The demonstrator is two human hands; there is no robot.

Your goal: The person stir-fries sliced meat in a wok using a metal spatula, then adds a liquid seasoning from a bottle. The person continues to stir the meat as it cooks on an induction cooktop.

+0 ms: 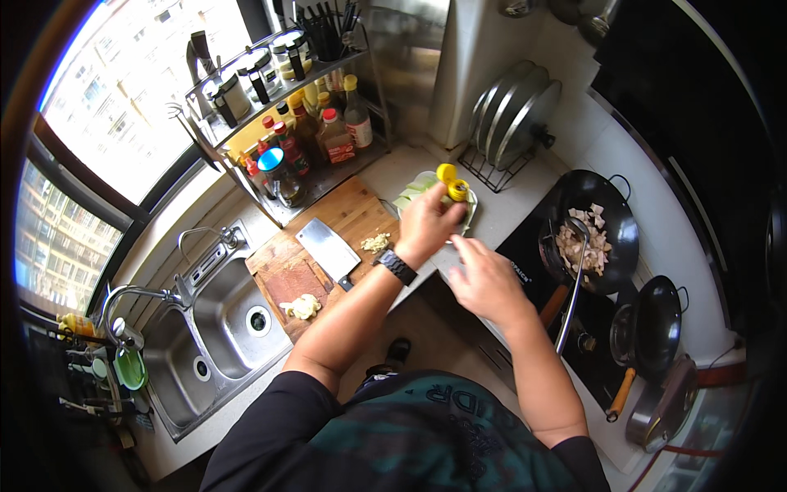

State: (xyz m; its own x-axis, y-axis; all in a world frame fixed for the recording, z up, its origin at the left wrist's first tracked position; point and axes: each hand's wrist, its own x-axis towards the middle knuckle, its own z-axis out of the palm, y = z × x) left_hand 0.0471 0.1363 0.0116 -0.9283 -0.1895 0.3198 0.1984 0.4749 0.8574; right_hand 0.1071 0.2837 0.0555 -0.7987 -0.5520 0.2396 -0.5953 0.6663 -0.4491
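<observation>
My left hand (428,222), with a dark watch on the wrist, is closed around a bottle (457,190) whose yellow flip cap stands open; the hand hides most of its body. My right hand (486,278) is just below and right of it, fingers apart, holding nothing. Behind the bottle is a plate (472,212) of pale green sliced vegetable (413,192). On the right, a black wok (620,246) on the stove holds diced pale meat (593,249) and a metal ladle (579,264).
A cleaver (330,249), chopped garlic (375,243) and pale pieces (301,306) lie on a wooden cutting board (350,203). A double sink (230,313) is at left, a rack of sauce bottles (335,138) behind. Lids (513,123) stand in a rack; a second wok (658,326) is at right.
</observation>
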